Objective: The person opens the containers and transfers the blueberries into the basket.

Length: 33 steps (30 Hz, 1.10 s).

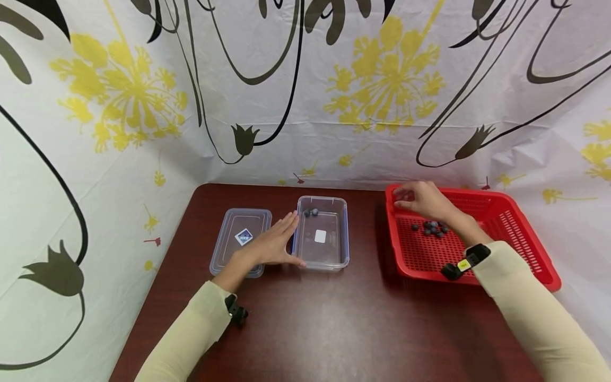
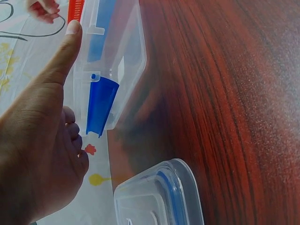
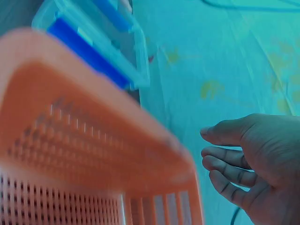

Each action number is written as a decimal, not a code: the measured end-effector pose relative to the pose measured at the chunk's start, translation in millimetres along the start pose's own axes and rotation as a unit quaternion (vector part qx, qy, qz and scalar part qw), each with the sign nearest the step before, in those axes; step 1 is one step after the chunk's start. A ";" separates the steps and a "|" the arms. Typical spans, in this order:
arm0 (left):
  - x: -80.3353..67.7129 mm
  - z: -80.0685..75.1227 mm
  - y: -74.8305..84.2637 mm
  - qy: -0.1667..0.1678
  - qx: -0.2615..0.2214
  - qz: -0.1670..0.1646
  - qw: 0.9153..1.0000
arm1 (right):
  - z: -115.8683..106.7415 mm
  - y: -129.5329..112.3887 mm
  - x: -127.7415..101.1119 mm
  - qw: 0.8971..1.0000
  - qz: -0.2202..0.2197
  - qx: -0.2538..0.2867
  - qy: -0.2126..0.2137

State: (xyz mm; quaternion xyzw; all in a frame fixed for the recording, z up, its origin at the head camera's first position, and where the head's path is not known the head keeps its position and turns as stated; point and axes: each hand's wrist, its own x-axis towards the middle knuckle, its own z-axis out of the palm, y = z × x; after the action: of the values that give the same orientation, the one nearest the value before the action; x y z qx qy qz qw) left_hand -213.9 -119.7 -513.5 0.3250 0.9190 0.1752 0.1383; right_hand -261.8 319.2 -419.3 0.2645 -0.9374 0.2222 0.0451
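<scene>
A clear plastic container [image 1: 322, 249] stands mid-table with two blueberries [image 1: 311, 212] in its far left corner. My left hand [image 1: 276, 241] lies flat with straight fingers against the container's left wall, partly over its clear lid [image 1: 241, 236]. In the left wrist view the thumb [image 2: 61, 56] points up beside the container [image 2: 112, 61]. A red perforated basket [image 1: 501, 212] at the right holds several blueberries [image 1: 434, 228]. My right hand [image 1: 420, 199] hovers over the basket's far left corner, fingers loosely curled [image 3: 234, 164] and apart, with nothing seen between them.
The dark red table [image 1: 334, 318] is enclosed by a white curtain with yellow flowers [image 1: 382, 79] at the back and both sides. The lid [image 2: 159, 197] lies flat to the left of the container. The basket sits near the table's right edge.
</scene>
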 end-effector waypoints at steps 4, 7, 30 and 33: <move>-0.4 -1.3 0.5 0.000 -0.003 0.000 1.000 | 10.3 -20.3 12.9 1.000 -0.008 0.014 -0.009; -1.1 -2.1 1.0 0.003 -0.007 0.002 1.000 | 20.4 -34.3 22.4 0.999 -0.012 0.026 -0.019; -1.5 -2.1 2.8 -0.001 -0.004 -0.014 1.000 | 123.4 -92.0 84.1 0.993 0.016 0.107 -0.035; -1.9 -2.1 2.9 0.002 -0.004 -0.009 1.000 | 134.6 -95.7 87.8 0.994 0.030 0.096 -0.039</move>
State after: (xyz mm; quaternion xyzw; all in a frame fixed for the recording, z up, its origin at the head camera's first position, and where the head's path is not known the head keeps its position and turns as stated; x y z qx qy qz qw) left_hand -211.7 -119.4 -510.1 0.3156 0.9216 0.1779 0.1396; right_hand -283.2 145.3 -484.7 0.2478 -0.9203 0.3017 -0.0240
